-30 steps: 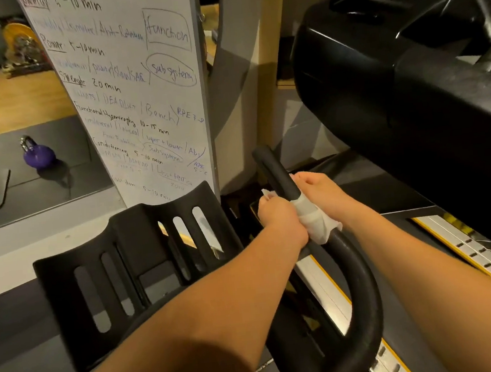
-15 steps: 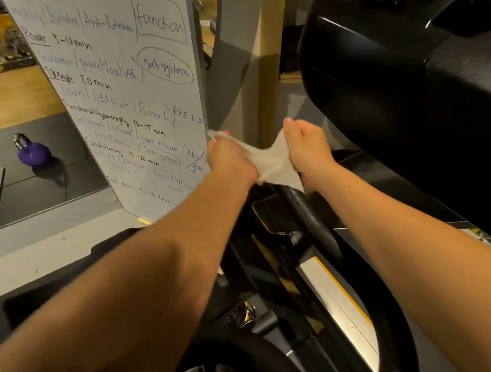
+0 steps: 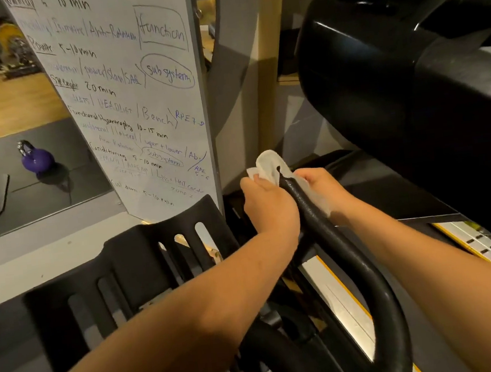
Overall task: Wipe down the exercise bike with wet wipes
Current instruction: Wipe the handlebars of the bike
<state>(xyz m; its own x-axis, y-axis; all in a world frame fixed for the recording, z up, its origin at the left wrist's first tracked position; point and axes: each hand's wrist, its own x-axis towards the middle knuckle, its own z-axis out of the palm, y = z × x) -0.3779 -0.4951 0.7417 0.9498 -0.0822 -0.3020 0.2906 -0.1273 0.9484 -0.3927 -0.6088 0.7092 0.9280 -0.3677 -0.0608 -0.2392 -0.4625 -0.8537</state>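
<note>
A scribbled white board (image 3: 128, 107) stands just beyond the left hand (image 3: 267, 204). Further left, a purple kettlebell (image 3: 38, 160) rests on grey matting (image 3: 67, 188).

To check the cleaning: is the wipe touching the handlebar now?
Touching. The head view shows the wipe wrapped over the handlebar end, the left hand and right hand holding it there.

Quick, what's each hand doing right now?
Left hand: grips one end of the wipe draped over the handlebar tip.
Right hand: grips the wipe's other end.
</note>
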